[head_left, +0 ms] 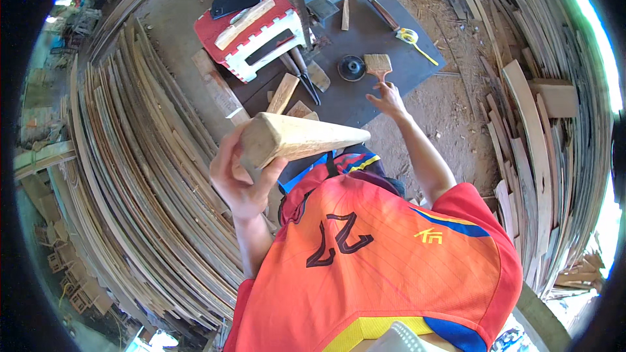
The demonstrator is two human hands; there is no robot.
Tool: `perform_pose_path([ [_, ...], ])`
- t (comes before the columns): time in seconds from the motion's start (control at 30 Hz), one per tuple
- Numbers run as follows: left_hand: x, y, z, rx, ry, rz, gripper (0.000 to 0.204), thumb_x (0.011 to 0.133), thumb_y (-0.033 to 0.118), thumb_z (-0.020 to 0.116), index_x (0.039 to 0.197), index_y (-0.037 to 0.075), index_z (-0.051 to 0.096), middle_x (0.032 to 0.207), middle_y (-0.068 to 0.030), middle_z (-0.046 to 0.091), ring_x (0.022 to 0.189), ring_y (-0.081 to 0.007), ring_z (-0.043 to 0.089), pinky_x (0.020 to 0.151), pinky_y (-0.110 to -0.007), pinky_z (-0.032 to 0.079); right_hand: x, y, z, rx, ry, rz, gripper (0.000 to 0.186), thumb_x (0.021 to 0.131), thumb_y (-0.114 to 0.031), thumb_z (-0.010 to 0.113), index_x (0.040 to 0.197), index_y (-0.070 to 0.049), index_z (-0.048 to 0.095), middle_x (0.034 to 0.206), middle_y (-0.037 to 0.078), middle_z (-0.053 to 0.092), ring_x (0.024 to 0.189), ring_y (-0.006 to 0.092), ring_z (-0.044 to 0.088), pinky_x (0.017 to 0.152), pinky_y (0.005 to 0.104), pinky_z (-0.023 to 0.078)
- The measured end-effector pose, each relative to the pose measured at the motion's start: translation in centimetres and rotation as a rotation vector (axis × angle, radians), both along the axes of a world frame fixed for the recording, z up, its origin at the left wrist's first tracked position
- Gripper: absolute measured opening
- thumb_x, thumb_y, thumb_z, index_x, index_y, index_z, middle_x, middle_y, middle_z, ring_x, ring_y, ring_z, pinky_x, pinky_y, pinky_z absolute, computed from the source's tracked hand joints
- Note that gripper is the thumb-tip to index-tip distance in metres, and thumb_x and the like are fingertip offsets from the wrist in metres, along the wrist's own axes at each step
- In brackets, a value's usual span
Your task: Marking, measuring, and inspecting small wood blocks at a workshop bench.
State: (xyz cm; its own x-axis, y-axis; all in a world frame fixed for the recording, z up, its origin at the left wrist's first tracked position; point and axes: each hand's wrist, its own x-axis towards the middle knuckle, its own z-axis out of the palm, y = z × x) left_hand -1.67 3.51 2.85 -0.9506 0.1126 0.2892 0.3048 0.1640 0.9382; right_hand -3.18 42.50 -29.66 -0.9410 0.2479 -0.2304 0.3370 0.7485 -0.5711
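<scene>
1. We see a long, pale wooden bar held over the lap, its thick near end raised toward us and its far end narrowing in view.
2. Its blunt end face is yellowish tan with softened corners; the side shows a warmer, mottled grain.
3. Our left hand grips that near end, thumb on one side and fingers on the other.
4. Our right hand meets the handle of a flat brush over the dark bench; we cannot tell how firmly it grips.
5. The brush has a broad, straw-coloured head and reddish-brown handle, just beside a round black bowl.
</scene>
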Motion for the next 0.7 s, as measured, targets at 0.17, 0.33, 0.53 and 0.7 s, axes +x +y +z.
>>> perform_pose_path([
  [0.17, 0.6, -1.0, -1.1, 0.191, -0.043, 0.074, 0.067, 0.079, 0.018, 0.086, 0.133, -0.01, 0.058, 0.118, -0.0156, 0.068, 0.11, -0.0236, 0.065, 0.096, -0.037, 0.051, 0.9, -4.1, 4.3, 0.193, 0.184, -0.055, 0.046, 0.097, -0.05, 0.067, 0.116, -0.008, 0.073, 0.139, 0.023, 0.06, 0.127, 0.0361, 0.057, 0.106, 0.0456, 0.048],
  [0.33, -0.1, 0.8, -3.8, 0.225, -0.141, 0.039, 0.055, 0.089, 0.014, 0.081, 0.133, -0.01, 0.058, 0.112, -0.0115, 0.07, 0.103, -0.0148, 0.065, 0.083, -0.027, 0.054, -0.2, -6.3, 15.1, -1.154, -0.117, 0.33, 0.067, 0.098, -0.055, 0.066, 0.136, 0.001, 0.061, 0.126, 0.013, 0.068, 0.116, 0.0206, 0.063, 0.105, 0.0375, 0.047],
  [0.53, -1.3, 3.6, -7.4, 0.319, -0.427, 0.022, 0.055, 0.094, 0.019, 0.078, 0.136, -0.007, 0.055, 0.118, -0.0128, 0.068, 0.106, -0.0154, 0.067, 0.071, -0.027, 0.062, 0.7, -10.3, 18.9, -0.976, -0.188, 0.555, 0.064, 0.086, -0.032, 0.087, 0.133, 0.003, 0.062, 0.108, 0.008, 0.069, 0.102, 0.0121, 0.06, 0.092, 0.0303, 0.049],
  [0.7, -2.3, 2.9, -11.5, 0.293, -0.542, 0.033, 0.058, 0.096, 0.024, 0.077, 0.142, -0.002, 0.052, 0.141, -0.0181, 0.058, 0.112, -0.0199, 0.067, 0.076, -0.032, 0.063, -0.7, -6.2, 13.3, -0.489, 0.085, 0.273, 0.053, 0.081, -0.03, 0.091, 0.122, -0.004, 0.071, 0.096, 0.004, 0.074, 0.088, 0.01, 0.066, 0.078, 0.0312, 0.054],
])
